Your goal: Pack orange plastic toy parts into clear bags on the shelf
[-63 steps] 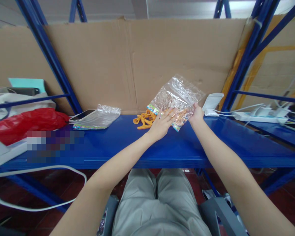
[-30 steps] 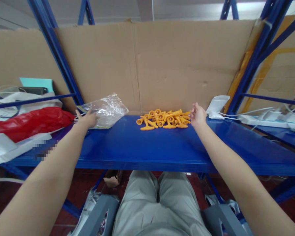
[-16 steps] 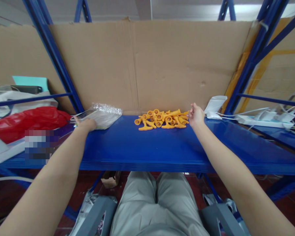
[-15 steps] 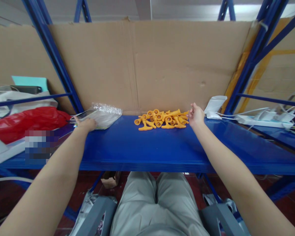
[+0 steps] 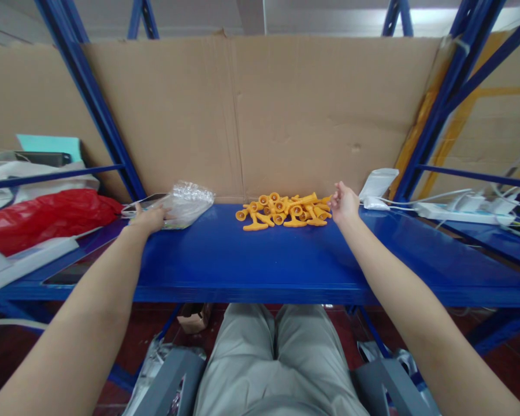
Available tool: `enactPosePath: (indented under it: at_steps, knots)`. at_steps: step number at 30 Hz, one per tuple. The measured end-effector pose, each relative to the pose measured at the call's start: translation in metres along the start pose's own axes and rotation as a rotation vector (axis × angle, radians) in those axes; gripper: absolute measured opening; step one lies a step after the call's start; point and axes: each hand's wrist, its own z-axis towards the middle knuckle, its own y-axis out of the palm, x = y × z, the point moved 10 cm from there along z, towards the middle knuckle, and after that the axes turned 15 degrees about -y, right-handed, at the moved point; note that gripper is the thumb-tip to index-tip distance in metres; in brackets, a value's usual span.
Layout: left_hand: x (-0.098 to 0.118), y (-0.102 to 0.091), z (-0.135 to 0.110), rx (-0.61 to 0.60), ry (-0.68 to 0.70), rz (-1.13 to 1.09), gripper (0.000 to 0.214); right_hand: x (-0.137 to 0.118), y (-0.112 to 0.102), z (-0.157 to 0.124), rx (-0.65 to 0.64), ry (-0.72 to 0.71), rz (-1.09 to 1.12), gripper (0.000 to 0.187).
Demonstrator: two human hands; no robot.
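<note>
A pile of small orange plastic parts (image 5: 286,209) lies at the back of the blue shelf (image 5: 260,260). My right hand (image 5: 344,203) rests just to the right of the pile, fingers loosely curled and apart, with nothing in them. At the left of the shelf my left hand (image 5: 149,218) is closed on the near edge of a crinkled clear plastic bag (image 5: 188,201). That bag lies on other bags of the same kind.
A phone (image 5: 144,202) lies half under the bags, and a red plastic bag (image 5: 47,215) fills the far left. A white pouch (image 5: 377,184) and a power strip with chargers (image 5: 459,211) sit to the right. Cardboard (image 5: 260,115) backs the shelf between blue uprights.
The clear bag both hands held over the parts went left with my left hand onto the bag stack. The orange pile has grown. In the last half second the bag puffed up slightly.
</note>
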Motion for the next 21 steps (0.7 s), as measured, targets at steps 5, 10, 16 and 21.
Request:
enactPosePath:
  at_steps: [5,10,16,21]
  knots:
    - [0.006,0.002,-0.013,-0.125,-0.008,0.175,0.053,-0.001,0.001,-0.001,-0.001,0.007,0.006,0.026]
    - [0.014,-0.001,-0.020,-0.133,0.009,0.190,0.054,-0.001,0.000,-0.002,0.016,0.012,0.007,0.023]
    - [0.017,-0.001,-0.013,-0.068,0.021,0.199,0.054,-0.002,0.001,-0.001,-0.004,0.004,-0.018,0.025]
    - [0.014,-0.006,-0.004,-0.019,-0.019,0.064,0.053,-0.006,0.001,-0.004,0.005,0.011,-0.034,0.025]
